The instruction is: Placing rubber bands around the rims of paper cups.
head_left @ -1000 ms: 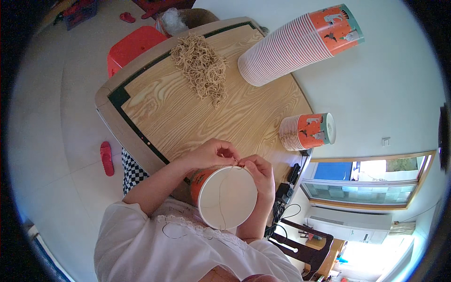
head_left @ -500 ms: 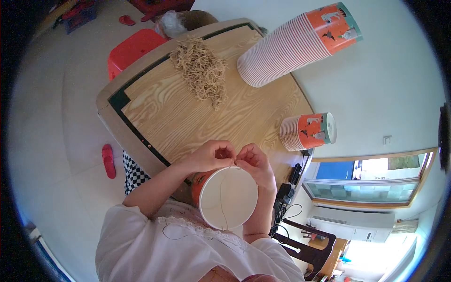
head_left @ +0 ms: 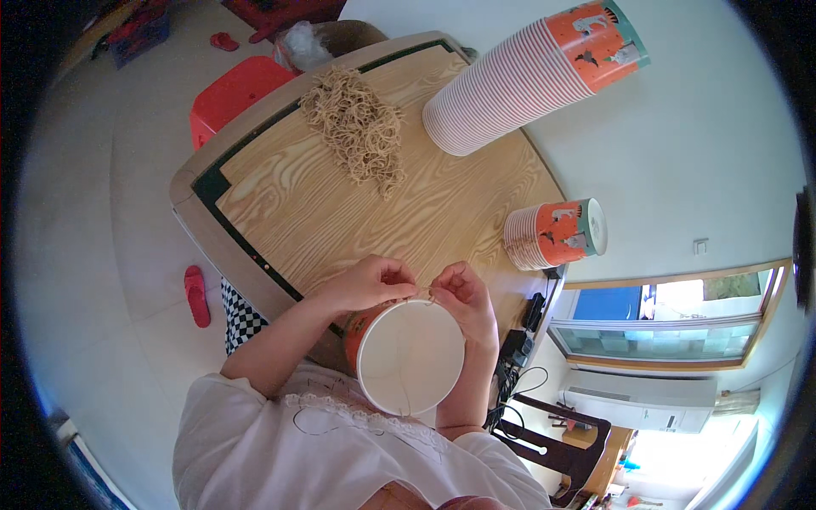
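Seated close at the table [head_left: 280, 195], you bend over a white-lined paper bucket [head_left: 382, 365], its open mouth turned up toward you, just in front of your white shirt [head_left: 255, 433] and at the near edge of the tabletop. What holds it from below is hidden. Your left hand [head_left: 380, 282] and right hand [head_left: 464, 299] meet at the far side of the rim, the fingers of each closed in a pinch on a thin tan twine [head_left: 432, 295]; a strand also shows faintly inside the near wall. Whether a knot has formed is too small to tell.

The step in hand appears to be working the twine at the rim. It would go best with one hand pinning the strand at the lip while the other draws it snug, the pull even on both sides; a hard tug could crease or tear the paper edge.

Beyond your hands, a loose pile of twine [head_left: 355, 127] lies on the wood, with a tall stack of buckets [head_left: 518, 81] just past it and a shorter stack [head_left: 557, 234] to your right. Their orange-and-green sides carry cartoon figures. No lettering can be made out on the buckets; marks on the white appliance [head_left: 637, 399] are too small to read.
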Action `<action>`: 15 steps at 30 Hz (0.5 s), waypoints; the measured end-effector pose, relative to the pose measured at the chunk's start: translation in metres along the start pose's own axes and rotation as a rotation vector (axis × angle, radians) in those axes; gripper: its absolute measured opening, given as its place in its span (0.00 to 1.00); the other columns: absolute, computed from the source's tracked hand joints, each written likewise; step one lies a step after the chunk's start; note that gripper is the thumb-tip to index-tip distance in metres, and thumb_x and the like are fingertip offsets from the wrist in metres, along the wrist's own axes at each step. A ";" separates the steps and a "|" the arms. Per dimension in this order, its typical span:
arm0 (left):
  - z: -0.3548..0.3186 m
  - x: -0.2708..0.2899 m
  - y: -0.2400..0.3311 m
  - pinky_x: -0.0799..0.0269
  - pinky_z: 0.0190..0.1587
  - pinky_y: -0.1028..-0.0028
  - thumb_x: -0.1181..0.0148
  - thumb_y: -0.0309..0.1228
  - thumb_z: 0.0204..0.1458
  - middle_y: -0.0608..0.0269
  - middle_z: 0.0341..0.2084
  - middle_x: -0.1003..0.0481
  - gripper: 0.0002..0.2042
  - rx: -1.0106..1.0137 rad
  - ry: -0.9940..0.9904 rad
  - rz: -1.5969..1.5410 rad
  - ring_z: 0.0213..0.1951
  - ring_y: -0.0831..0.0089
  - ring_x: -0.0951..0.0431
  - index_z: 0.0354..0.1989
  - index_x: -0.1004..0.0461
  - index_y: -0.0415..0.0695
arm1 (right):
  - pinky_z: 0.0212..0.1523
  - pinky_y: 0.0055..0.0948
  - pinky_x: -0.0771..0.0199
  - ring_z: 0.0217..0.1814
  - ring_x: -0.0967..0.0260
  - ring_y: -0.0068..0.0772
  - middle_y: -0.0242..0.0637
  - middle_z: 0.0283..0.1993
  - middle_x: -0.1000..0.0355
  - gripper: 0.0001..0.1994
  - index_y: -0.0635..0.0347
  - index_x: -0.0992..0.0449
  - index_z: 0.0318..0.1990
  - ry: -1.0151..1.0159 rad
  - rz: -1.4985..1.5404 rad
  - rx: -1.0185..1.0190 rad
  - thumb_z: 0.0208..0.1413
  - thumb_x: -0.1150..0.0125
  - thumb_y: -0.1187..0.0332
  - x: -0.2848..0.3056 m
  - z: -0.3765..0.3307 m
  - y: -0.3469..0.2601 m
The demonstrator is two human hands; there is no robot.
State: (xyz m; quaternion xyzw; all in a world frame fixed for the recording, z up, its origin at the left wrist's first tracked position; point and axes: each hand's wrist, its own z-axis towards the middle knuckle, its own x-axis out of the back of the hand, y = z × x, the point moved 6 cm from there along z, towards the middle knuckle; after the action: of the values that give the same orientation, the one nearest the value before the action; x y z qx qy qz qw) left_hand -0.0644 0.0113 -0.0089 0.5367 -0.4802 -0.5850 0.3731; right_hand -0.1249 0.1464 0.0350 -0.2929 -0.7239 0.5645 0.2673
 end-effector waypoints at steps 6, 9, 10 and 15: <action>0.003 0.000 -0.004 0.32 0.34 0.78 0.42 0.35 0.50 0.66 0.27 0.25 0.11 0.041 0.011 0.033 0.30 0.81 0.28 0.33 0.25 0.40 | 0.32 0.16 0.35 0.31 0.35 0.17 0.30 0.29 0.31 0.04 0.65 0.30 0.34 -0.077 -0.229 -0.018 0.50 0.44 0.79 -0.007 0.005 -0.006; 0.007 0.002 -0.007 0.32 0.34 0.78 0.42 0.35 0.50 0.66 0.26 0.25 0.11 -0.014 0.068 -0.052 0.29 0.81 0.28 0.32 0.25 0.39 | 0.32 0.16 0.35 0.31 0.34 0.16 0.30 0.29 0.30 0.03 0.66 0.29 0.33 -0.115 -0.330 -0.018 0.50 0.43 0.78 -0.003 0.006 -0.001; 0.007 0.002 -0.006 0.32 0.34 0.78 0.42 0.35 0.50 0.66 0.26 0.25 0.11 -0.028 0.088 -0.016 0.29 0.80 0.28 0.32 0.25 0.39 | 0.31 0.15 0.35 0.31 0.35 0.16 0.30 0.29 0.30 0.03 0.66 0.29 0.33 -0.066 -0.289 -0.036 0.50 0.44 0.78 0.001 0.005 -0.001; 0.003 -0.005 0.018 0.31 0.33 0.78 0.42 0.33 0.49 0.66 0.25 0.25 0.09 -0.040 0.027 0.183 0.29 0.80 0.28 0.32 0.25 0.39 | 0.30 0.14 0.36 0.31 0.35 0.15 0.29 0.28 0.30 0.02 0.65 0.29 0.32 0.015 -0.197 -0.031 0.51 0.44 0.78 0.004 0.003 -0.004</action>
State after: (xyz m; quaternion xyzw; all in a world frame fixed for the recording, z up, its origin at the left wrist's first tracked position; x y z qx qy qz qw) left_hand -0.0680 0.0121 0.0094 0.4912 -0.5103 -0.5505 0.4420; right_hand -0.1301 0.1470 0.0387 -0.2282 -0.7558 0.5222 0.3224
